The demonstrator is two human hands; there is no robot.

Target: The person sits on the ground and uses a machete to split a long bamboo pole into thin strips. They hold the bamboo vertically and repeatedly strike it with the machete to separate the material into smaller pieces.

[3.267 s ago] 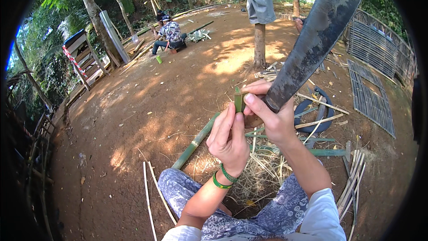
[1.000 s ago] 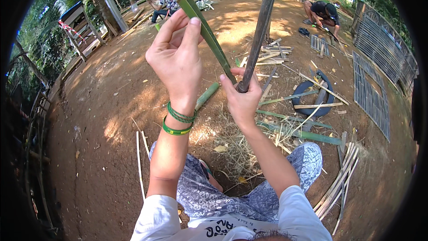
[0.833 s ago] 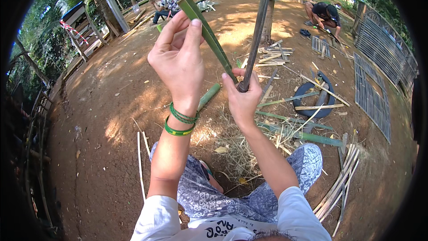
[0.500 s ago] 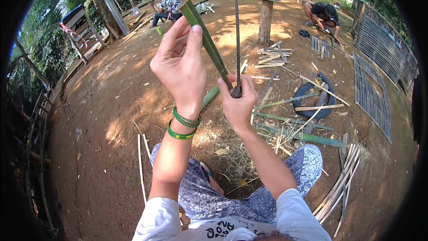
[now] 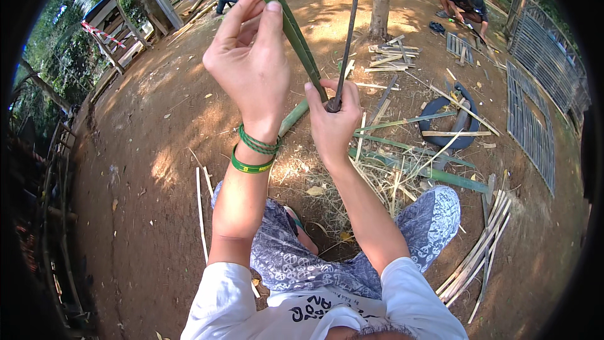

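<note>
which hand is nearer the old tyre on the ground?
Right. The right hand, gripping the knife, is just left of the tyre in the picture; the left hand, holding the green bamboo strip, is further left and higher.

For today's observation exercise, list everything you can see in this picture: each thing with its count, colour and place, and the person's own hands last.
Bamboo strip: one, green, raised in the left hand, slanting down to the blade.
Blade: one, dark, seen edge-on, upright from the right hand.
Bamboo pole: one, green, on the ground behind the hands.
Tyre: one, dark, on the ground to the right.
Split slats: a pale bundle, lower right.
Woven panels: grey, flat along the right edge.
Wooden post: one, brown, top centre.
Other people: two, crouching at the top.
Wristbands: green, left wrist.
Left hand: grips the strip.
Right hand: grips the blade's handle.
</note>
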